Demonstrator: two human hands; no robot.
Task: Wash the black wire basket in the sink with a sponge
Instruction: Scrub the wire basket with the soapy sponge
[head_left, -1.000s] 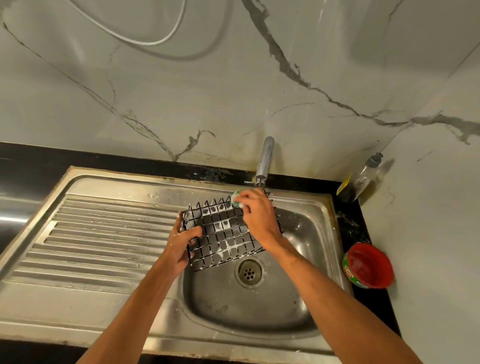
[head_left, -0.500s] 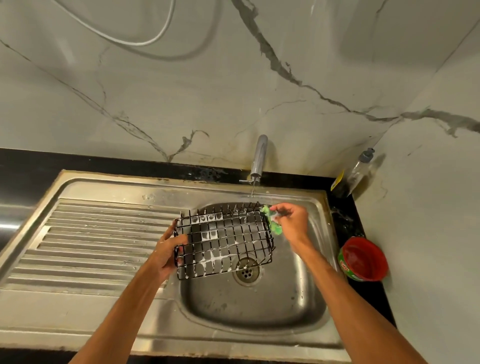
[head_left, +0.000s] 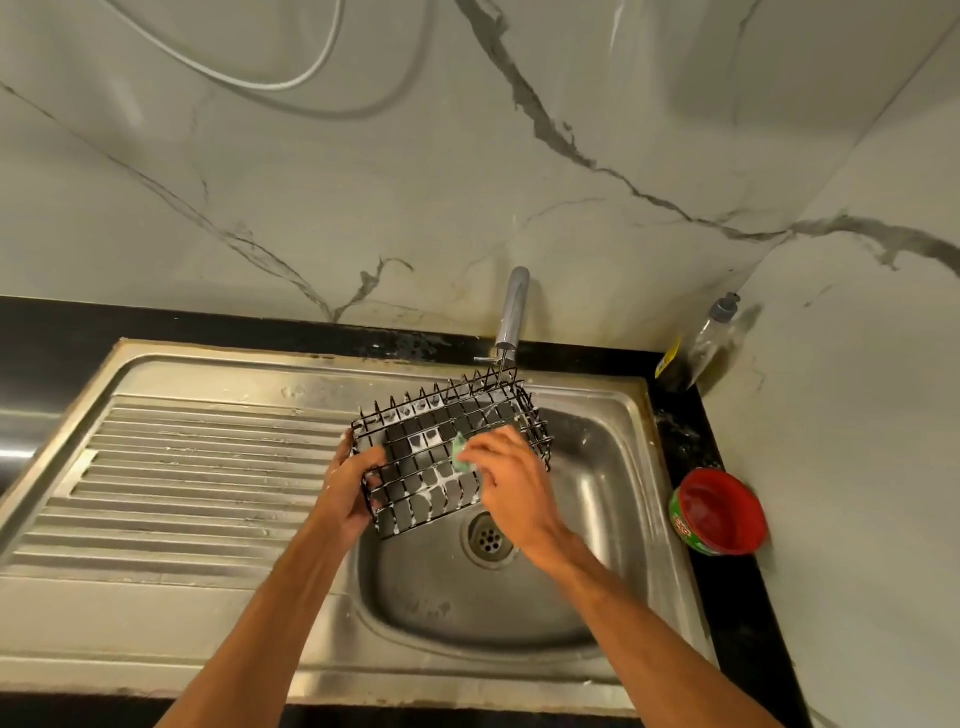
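A: Where is the black wire basket (head_left: 451, 453) right now?

B: In the middle of the frame, held tilted above the left half of the sink (head_left: 613, 499) bowl. Its far corner sits just under the tap (head_left: 511, 312), and its near edge hangs close to the drain (head_left: 488, 538). White suds cling to many of the wire squares.

A: Which hand has it?

B: The left hand (head_left: 349, 491), at centre left. Its fingers are curled around the basket's left end, thumb hooked over the wires on the inside, the rest wrapped underneath.

A: And the other hand?

B: The right hand (head_left: 511, 491) is just right of centre, reaching into the basket. Its fingertips are pressed together on a green sponge (head_left: 462, 457), and the sponge is touching the basket's floor wires, roughly at the basket's middle.

A: Is water running?

B: I cannot tell; the basket's rim crosses right in front of the spout's end.

A: What else is around?

B: The ribbed steel drainboard (head_left: 197, 478) fills the left of the frame. At the right edge, on the black counter (head_left: 737, 597), a red-topped round tub (head_left: 719, 512) with a green side lies near the wall. Further back, in the corner at upper right of the sink, stands a clear bottle (head_left: 706, 343) with a grey pump cap. A white cable (head_left: 270, 78) loops across the marbled wall at the top left.
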